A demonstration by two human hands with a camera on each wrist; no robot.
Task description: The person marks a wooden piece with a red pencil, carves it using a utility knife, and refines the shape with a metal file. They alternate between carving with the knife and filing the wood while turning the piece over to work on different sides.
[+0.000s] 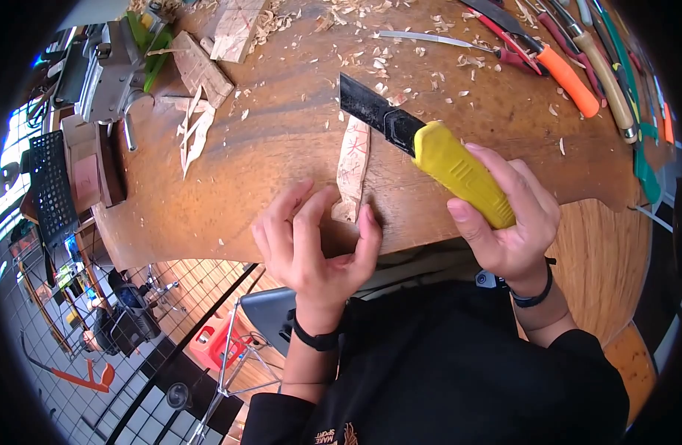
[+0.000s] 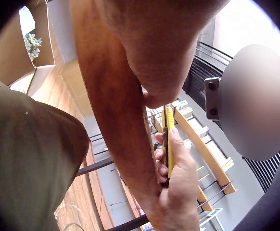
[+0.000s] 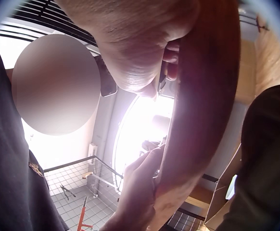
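Note:
A narrow wooden strip (image 1: 352,159) with red marks lies on the workbench (image 1: 281,159) near its front edge. On either side of its near end are the thumb and index finger of my left hand (image 1: 311,241), pinching it; the other fingers are bent over the bench. My right hand (image 1: 515,215) grips the yellow handle of a utility knife (image 1: 467,174), its dark blade pointing up and left across the strip's far end. Whether blade and wood touch, I cannot tell. The left wrist view also shows the right hand (image 2: 178,178) around the yellow knife (image 2: 170,139).
Wood shavings (image 1: 378,63) are scattered at the back. An orange-handled tool (image 1: 571,85) and several others lie at the back right. Wood blocks (image 1: 200,70) and a metal vise-like device (image 1: 114,78) are at the back left. A red stool (image 1: 218,341) stands below the bench.

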